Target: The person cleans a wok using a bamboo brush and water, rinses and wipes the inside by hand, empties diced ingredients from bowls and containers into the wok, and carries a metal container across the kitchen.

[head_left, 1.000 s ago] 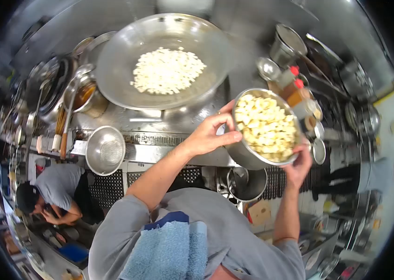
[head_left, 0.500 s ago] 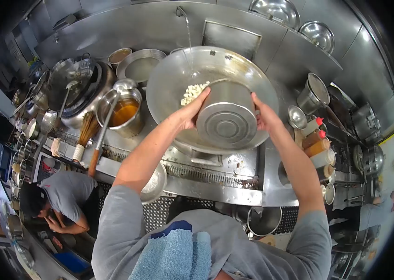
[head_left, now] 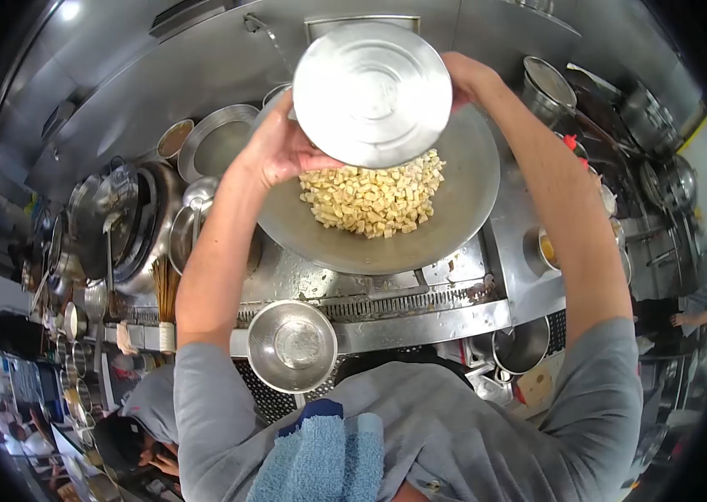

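A round metal pot (head_left: 373, 94) is tipped over the large wok (head_left: 471, 197), its shiny base facing me. My left hand (head_left: 282, 149) grips the pot's lower left side. On the right side, my right hand (head_left: 464, 77) holds it, the fingers partly hidden behind the pot. A heap of pale yellow cubes (head_left: 374, 201) lies in the middle of the wok, below the pot. The inside of the pot is turned away from view.
A metal strainer bowl (head_left: 292, 345) sits at the counter's front edge. Left are a bamboo brush (head_left: 166, 305) and a pan of liquid (head_left: 221, 149). A tall pot (head_left: 548, 90) stands at right. A bent-over person (head_left: 132, 435) is at lower left.
Both my hands have lifted the pot from the right and tipped it over the wok. Yellow cubes now lie heaped there, where a white layer showed earlier. The view has also shifted.
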Tool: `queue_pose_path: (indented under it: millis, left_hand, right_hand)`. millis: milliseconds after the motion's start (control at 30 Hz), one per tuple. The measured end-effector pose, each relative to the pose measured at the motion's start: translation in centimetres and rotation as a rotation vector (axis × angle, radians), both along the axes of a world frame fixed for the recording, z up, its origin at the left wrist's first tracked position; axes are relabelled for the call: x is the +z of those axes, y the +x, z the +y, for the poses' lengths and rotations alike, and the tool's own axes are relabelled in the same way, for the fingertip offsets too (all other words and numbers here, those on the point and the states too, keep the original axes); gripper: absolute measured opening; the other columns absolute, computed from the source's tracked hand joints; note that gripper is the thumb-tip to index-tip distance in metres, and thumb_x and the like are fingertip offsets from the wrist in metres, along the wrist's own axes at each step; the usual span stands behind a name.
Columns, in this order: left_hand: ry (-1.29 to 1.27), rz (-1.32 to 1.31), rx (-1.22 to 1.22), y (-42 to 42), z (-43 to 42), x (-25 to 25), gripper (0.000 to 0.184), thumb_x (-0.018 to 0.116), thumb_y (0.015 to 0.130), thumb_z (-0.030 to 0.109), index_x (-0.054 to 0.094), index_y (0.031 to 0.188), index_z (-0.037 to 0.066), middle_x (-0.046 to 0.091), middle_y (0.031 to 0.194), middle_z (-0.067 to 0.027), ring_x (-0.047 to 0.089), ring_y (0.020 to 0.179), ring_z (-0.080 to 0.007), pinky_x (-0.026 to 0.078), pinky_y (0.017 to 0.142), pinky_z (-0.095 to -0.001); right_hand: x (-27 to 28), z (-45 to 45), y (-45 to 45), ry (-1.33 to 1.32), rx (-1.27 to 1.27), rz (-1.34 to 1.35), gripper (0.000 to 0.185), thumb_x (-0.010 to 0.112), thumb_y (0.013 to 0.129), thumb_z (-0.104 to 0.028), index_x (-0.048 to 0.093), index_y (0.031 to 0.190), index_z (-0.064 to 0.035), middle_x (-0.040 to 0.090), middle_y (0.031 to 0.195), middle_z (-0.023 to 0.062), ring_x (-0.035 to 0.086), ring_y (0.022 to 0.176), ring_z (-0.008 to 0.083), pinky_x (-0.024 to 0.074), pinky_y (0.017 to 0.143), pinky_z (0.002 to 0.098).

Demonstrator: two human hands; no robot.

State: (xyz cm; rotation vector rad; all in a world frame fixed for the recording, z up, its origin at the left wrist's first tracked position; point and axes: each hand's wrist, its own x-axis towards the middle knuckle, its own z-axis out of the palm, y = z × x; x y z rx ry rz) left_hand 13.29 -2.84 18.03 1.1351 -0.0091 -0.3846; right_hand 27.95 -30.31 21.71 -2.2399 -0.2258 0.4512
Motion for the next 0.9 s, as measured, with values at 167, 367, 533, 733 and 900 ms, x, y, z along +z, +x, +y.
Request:
queue_pose_path:
  millis: [167, 367, 533, 733, 900]
  left_hand:
    - [0.005, 0.000, 0.001, 0.3, -0.4, 1.4, 0.076, 0.030, 0.099, 0.062, 0.036, 0.145, 0.001, 0.053, 0.132, -0.0296, 0.063, 0.111, -0.0422, 0.061, 0.084, -0.0528]
    - [0.146, 0.093, 0.047, -1.0, -0.9, -4.8, 0.085, 0.028, 0.095, 0.071, 0.041, 0.144, 0.004, 0.056, 0.129, -0.0280, 0.065, 0.111, -0.0372, 0.062, 0.082, -0.0460]
    - [0.089, 0.014, 0.062, -1.6, -2.6, -5.5, 0.092, 0.030, 0.093, 0.076, 0.035, 0.147, 0.002, 0.058, 0.125, -0.0265, 0.066, 0.106, -0.0368, 0.062, 0.079, -0.0438]
    - [0.142, -0.034, 0.401, -1.1, -3.2, -1.8, 0.098, 0.040, 0.093, 0.071, 0.020, 0.151, -0.006, 0.043, 0.139, -0.0318, 0.051, 0.127, -0.0364, 0.053, 0.094, -0.0473]
    - [0.222, -0.124, 0.443, -1.1, -6.6, -6.3, 0.093, 0.045, 0.093, 0.066, 0.014, 0.157, 0.005, 0.017, 0.162, -0.0184, 0.016, 0.149, -0.0339, 0.011, 0.119, -0.0538]
  right_hand:
    - [1.4, 0.3, -0.2, -0.126, 0.023, -0.075, 0.072, 0.039, 0.091, -0.074, 0.070, 0.079, -0.0103, 0.069, 0.069, 0.0073, 0.063, 0.055, 0.0139, 0.0496, 0.051, 0.0279]
    - [-10.0, -1.1, 1.3, 0.040, -0.025, -0.155, 0.067, 0.044, 0.094, -0.067, 0.072, 0.090, -0.0062, 0.067, 0.087, 0.0089, 0.059, 0.075, 0.0166, 0.0486, 0.064, 0.0319]
    - [-7.9, 1.6, -5.1, 1.062, -0.344, 0.183, 0.046, 0.052, 0.101, -0.041, 0.065, 0.117, 0.0003, 0.069, 0.114, 0.0101, 0.066, 0.098, 0.0210, 0.0529, 0.086, 0.0344]
    - [-5.3, 0.7, -1.5, 1.481, -0.364, 0.092, 0.039, 0.053, 0.102, -0.028, 0.059, 0.124, 0.0043, 0.063, 0.126, 0.0137, 0.062, 0.112, 0.0243, 0.0499, 0.097, 0.0366]
    - [-17.6, 1.7, 2.5, 1.318, -0.673, 0.249, 0.038, 0.056, 0.099, -0.019, 0.056, 0.127, 0.0065, 0.059, 0.131, 0.0163, 0.059, 0.116, 0.0276, 0.0479, 0.099, 0.0398]
